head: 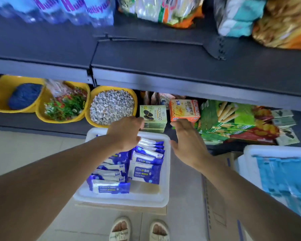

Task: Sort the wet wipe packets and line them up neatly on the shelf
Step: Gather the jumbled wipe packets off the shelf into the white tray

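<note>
A white bin on the floor holds several blue-and-white wet wipe packets, some stacked on edge, some lying flat. My left hand hovers over the bin's far end with fingers relaxed and holds nothing. My right hand is spread open just right of the bin, near the lower shelf's front. The dark shelf above both hands has a bare stretch in the middle.
On the lower shelf stand yellow tubs of pebbles and plants, a green cookie box, an orange cracker box and green snack boxes. A second white bin with blue packs sits at the right. Bottles and bags fill the upper shelf's back.
</note>
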Demonstrator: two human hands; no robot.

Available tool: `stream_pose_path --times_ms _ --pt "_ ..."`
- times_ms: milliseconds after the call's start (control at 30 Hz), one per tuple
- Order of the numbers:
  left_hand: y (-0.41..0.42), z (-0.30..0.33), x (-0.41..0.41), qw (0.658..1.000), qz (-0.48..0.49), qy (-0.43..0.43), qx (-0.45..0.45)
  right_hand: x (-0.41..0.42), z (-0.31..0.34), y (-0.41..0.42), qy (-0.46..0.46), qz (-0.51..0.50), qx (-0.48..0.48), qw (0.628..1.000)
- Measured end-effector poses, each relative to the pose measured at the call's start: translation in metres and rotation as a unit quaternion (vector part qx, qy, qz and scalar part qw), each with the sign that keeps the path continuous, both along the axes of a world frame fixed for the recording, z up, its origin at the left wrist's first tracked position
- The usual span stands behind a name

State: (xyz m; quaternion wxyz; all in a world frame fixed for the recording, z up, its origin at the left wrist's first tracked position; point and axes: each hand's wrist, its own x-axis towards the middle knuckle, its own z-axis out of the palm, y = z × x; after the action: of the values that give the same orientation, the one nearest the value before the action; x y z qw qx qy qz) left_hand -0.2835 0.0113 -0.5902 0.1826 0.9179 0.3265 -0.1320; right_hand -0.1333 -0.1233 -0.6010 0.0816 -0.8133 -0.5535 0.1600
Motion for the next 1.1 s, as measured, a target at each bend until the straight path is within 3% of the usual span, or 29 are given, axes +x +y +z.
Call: stream_pose_path --times_ms 167,567,833,1100 --pt "0.013 0.116 -0.005 0.999 0.003 -0.028 -0.021 0.001 0.112 0.015 -0.040 0.012 0.017 0.999" --pt "0.038 0.418 -0.018 0.983 -0.022 -0.150 0.107 -0.007 0.422 0.026 -0.113 -0.021 0.123 0.986" --pt "0.043 0.539 -0.010 0.959 -0.048 -0.233 0.155 0.006 0.540 0.012 -0.145 -0.065 0.190 0.969" --pt "0.058 0.591 0.026 0.947 -0.060 -0.265 0.174 0.061 0.594 0.008 -0.171 -0.128 0.229 0.950"
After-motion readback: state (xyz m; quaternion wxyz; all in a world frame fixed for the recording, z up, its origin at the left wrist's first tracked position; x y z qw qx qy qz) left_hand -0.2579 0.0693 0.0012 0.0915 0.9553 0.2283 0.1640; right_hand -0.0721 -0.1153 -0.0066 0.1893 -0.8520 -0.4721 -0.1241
